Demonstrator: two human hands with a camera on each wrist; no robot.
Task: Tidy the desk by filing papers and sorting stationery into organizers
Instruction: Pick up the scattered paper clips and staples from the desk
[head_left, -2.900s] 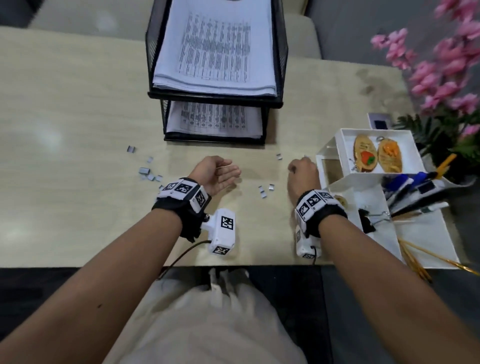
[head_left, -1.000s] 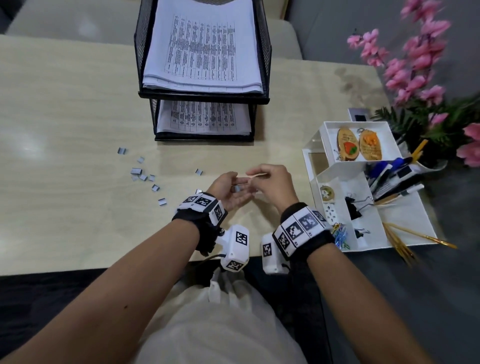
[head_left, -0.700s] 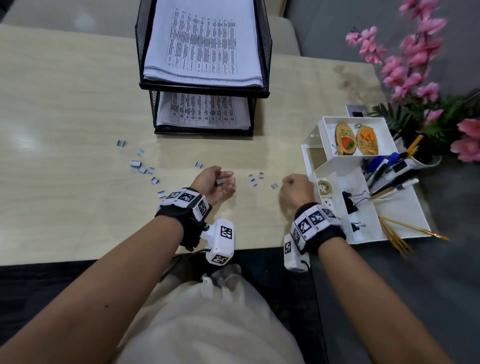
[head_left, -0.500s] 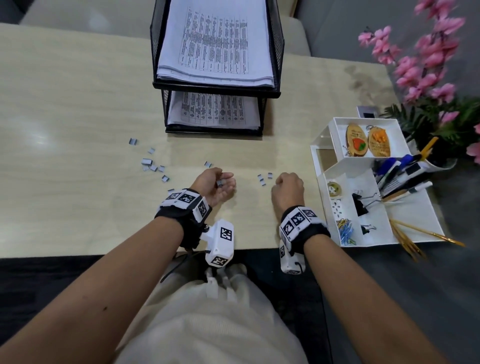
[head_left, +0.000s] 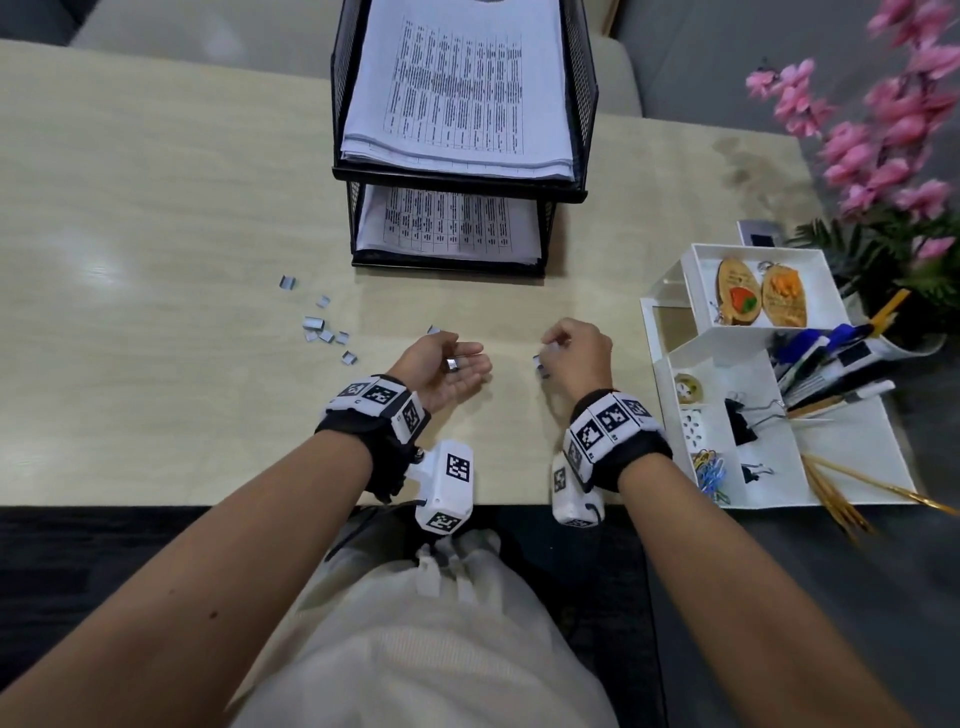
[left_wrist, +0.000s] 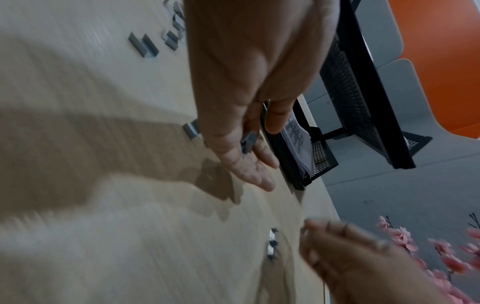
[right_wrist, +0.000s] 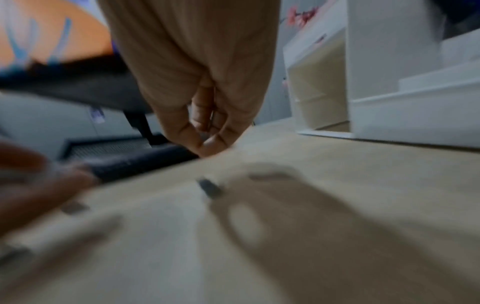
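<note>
Left hand (head_left: 441, 364) palm-up just above the desk (head_left: 156, 208), fingers relaxed and nearly straight, a small block of staples (head_left: 453, 364) resting in the palm, thumb beside it; left wrist view shows the same block (left_wrist: 248, 142) lying at the base of the fingers (left_wrist: 249, 168), not pinched. Right hand (head_left: 579, 353) knuckles-up, fingers curled down toward the desk, fingertips bunched at a staple piece (head_left: 540, 361); right wrist view is motion-blurred, thumb and forefinger tips (right_wrist: 207, 144) together, but can't tell whether anything is actually between them. One staple piece (right_wrist: 209, 188) lies on the desk just under that hand. Another piece (head_left: 432, 329) sits just beyond the left hand. Main scatter of staple pieces (head_left: 322, 325) is further left on the desk, well apart from both hands, one outlier (head_left: 287, 282) at the far end. Black mesh two-tier paper tray (head_left: 462, 182) stands at the back centre, printed sheets (head_left: 457, 93) stacked in the top tier and more in the lower one. White desk organizer (head_left: 670, 374) at the right edge: two wooden keychains (head_left: 761, 293) in the raised back compartment, pens and markers (head_left: 821, 358) lying in the right section, black binder clips (head_left: 740, 421) in the middle, coloured paper clips (head_left: 709, 467) in the front-left compartment. Thin golden sticks (head_left: 852, 493) overhang the organizer's front-right corner. Pink artificial flowers (head_left: 883, 130) behind the organizer.
</note>
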